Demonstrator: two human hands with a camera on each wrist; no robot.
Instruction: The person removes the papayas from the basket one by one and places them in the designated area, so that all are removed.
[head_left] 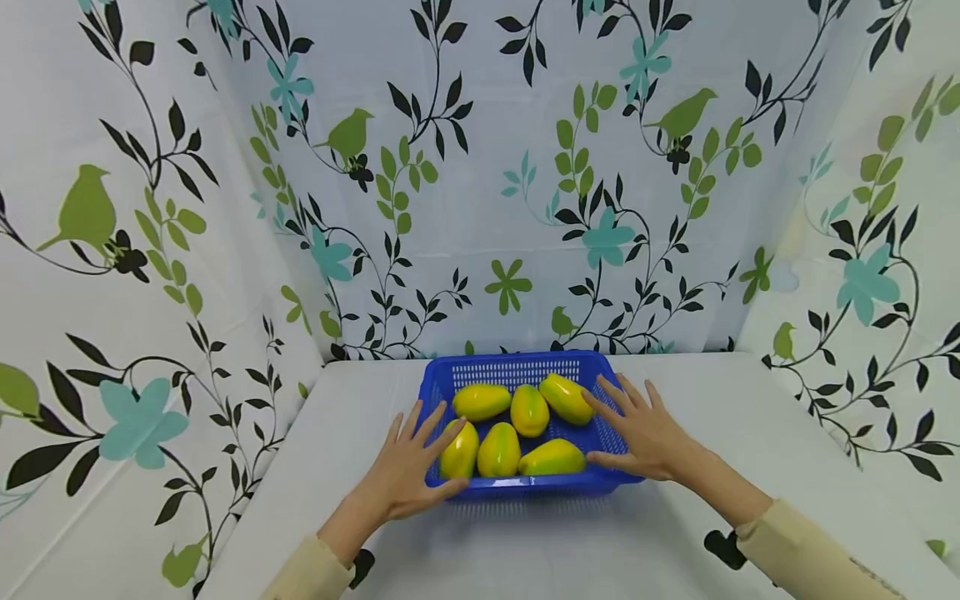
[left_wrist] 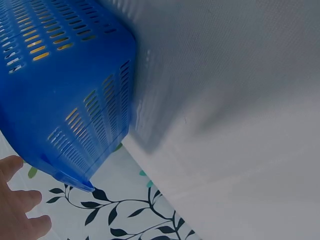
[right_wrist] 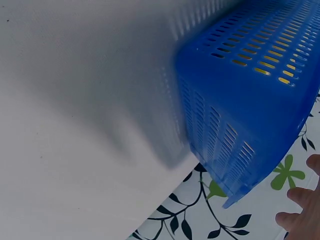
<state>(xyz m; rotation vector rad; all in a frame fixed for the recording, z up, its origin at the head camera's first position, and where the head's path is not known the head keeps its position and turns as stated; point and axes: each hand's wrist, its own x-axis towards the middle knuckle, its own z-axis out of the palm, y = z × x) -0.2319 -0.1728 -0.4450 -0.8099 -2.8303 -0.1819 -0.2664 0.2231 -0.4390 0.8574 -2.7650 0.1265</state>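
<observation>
Cream sleeves (head_left: pixel 810 550) extend from the near side of the blue basket (head_left: pixel 525 485), which rests on the white table (head_left: pixel 517 558). At its left end, the left hand (head_left: pixel 408 468) has its fingers spread; at its right end, the right hand (head_left: pixel 648 433) is likewise spread. Whether either touches the rim, I cannot tell. Inside the basket lie six yellow-green mangoes (head_left: pixel 498 450). Steadying or positioning the basket seems the step in hand; lifting it would call for fingers curling round both ends. Beyond the basket hangs a curtain (head_left: pixel 480 225) patterned with birds and leaves. No brand or label is readable; marks on the right sleeve are too small.
</observation>
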